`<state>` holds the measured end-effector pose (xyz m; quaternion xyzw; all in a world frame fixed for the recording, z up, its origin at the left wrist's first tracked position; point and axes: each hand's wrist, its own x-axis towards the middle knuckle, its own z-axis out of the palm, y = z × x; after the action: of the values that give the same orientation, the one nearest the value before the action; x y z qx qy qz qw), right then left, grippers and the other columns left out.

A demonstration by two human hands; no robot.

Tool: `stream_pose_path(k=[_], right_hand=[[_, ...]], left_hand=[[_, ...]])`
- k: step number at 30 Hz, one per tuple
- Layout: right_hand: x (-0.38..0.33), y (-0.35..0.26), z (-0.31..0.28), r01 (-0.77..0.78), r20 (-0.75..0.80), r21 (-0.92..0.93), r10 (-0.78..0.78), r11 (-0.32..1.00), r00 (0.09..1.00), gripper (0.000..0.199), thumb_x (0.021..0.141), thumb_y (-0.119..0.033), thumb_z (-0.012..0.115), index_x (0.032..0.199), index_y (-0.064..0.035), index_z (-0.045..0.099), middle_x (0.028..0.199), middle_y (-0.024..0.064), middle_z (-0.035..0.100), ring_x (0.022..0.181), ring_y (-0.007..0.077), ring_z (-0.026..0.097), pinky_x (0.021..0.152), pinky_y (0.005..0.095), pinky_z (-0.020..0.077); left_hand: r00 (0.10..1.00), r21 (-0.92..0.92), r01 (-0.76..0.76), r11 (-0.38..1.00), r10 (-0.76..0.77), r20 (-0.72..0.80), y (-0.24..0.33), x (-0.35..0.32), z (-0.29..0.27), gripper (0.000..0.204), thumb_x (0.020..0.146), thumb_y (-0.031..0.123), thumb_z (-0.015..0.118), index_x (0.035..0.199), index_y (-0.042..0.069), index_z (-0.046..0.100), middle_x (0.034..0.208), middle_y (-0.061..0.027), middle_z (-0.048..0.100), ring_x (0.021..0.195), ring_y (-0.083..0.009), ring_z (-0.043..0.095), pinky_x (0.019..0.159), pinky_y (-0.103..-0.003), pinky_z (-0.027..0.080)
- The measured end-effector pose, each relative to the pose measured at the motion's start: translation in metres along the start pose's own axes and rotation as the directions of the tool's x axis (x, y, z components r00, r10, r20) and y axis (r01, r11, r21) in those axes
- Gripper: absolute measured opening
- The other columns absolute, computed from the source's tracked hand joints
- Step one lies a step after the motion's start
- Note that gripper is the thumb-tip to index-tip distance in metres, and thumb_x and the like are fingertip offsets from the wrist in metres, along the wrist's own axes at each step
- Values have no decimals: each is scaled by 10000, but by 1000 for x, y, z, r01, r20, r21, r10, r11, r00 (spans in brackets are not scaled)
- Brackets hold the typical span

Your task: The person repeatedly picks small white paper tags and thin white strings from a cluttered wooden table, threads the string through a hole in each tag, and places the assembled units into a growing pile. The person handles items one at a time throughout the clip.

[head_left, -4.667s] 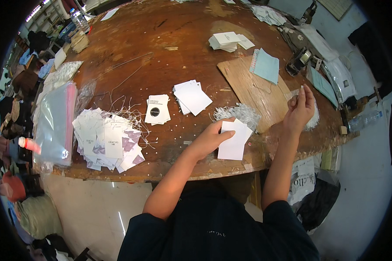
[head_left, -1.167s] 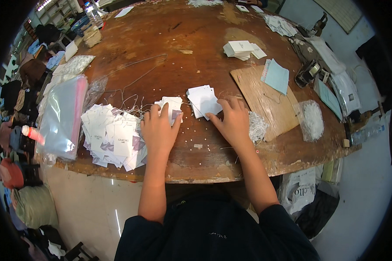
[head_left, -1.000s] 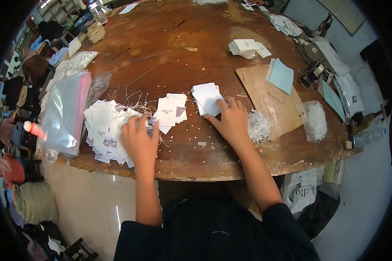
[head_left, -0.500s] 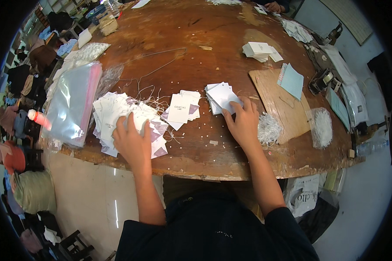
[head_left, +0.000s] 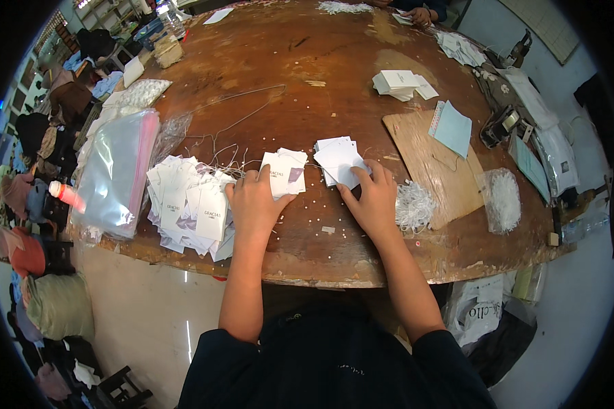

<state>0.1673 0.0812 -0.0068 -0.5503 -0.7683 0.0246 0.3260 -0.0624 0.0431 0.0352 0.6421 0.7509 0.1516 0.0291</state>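
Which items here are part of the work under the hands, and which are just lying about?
In hand:
- left hand on small tag stack
- right hand on white card stack
- heap of strung tags
- bundle of white strings

Lying about:
- clear plastic bag
- wooden board with pale blue pad
- far card stack
- bagged strings

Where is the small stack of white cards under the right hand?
In the head view, the small stack of white cards lies mid-table, right of centre, under the right hand's fingertips, between the printed tag and the wooden board.
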Motion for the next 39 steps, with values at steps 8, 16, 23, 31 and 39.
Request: stream_pose_path(k=[8,16,23,31,39], right_hand=[[-2,2,-1,-15,4,45,15,999,1000,407,800,-298,811,1084,-28,702,1303,181,579,1210,355,524,970,475,410],[-2,-1,-1,-29,13,39,29,999,1000,408,802,-300,809,1094,-38,699,1315,182,575,1215,359,519,971,478,408],[-4,1,-2,-1,-16,1,1,1000,1000,402,822,-284,802,1127,-45,693,1297,176,581,1198,368,534,981,478,428],[-3,5,-2,-1,-55,57,4,998,998,419,789,-286,814,1101,-35,693,1299,179,576,1202,359,525,972,485,414],[-2,1,-5,16,-42,100,-12,995,999,415,785,-277,819,1096,-34,691,1288,182,574,1200,362,526,973,488,405]], left_hand=[[954,-83,-34,996,8,-301,-39,-16,-23,624,740,374,869,1210,10,683,1189,-159,689,1100,-333,648,1003,-479,427],[856,204,352,913,-226,-465,-105,-43,-47,601,827,411,800,1280,44,653,1316,-187,621,1209,-375,578,1033,-526,430],[955,-83,-154,985,126,-269,-4,4,9,547,845,416,779,1187,0,684,1276,-203,632,1167,-393,597,978,-466,492],[994,-57,2,998,-8,-106,17,23,25,568,812,371,806,1209,-7,658,1061,-174,716,957,-356,708,793,-444,580],[990,-108,22,994,-37,-133,20,25,26,591,819,306,803,1273,-27,625,1087,-193,709,988,-358,701,831,-426,582]])
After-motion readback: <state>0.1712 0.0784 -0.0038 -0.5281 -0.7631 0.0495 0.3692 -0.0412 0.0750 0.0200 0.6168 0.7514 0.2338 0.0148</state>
